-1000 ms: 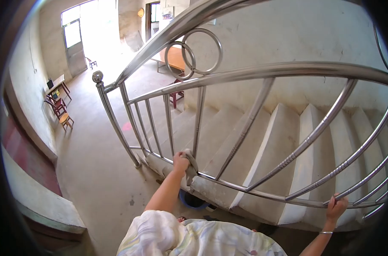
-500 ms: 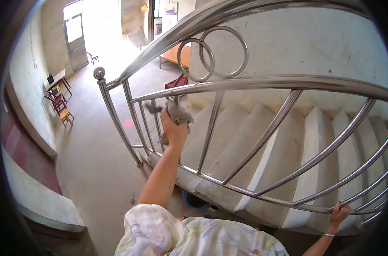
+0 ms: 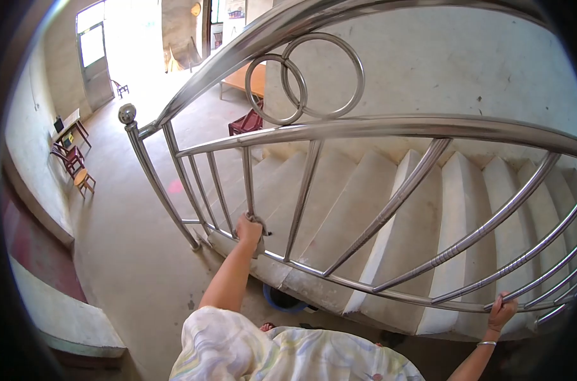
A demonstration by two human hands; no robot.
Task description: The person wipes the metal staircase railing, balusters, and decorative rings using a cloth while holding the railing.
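My left hand [image 3: 248,230] is closed around a grey cloth [image 3: 260,246]. The cloth is bunched on a thin upright bar [image 3: 249,181] of the stainless steel stair railing [image 3: 377,129], near the bar's lower end. Over on the right, my right hand [image 3: 503,311] grips a bar of the same railing close to its bottom rail, with a bracelet [image 3: 486,343] at the wrist. Two interlocking metal rings [image 3: 363,76] sit between the upper rails.
Concrete steps [image 3: 352,209] rise to the right behind the bars. A ball-topped post [image 3: 127,114] ends the railing at left. Below the steps is a dark blue-rimmed basin [image 3: 285,310]. A wooden stool [image 3: 83,180], a red chair [image 3: 68,157] and a table [image 3: 68,125] stand along the left wall.
My left hand has moved the cloth down the bar, from near the upper rail to near the bottom rail. My right hand keeps its grip. The view has shifted slightly.
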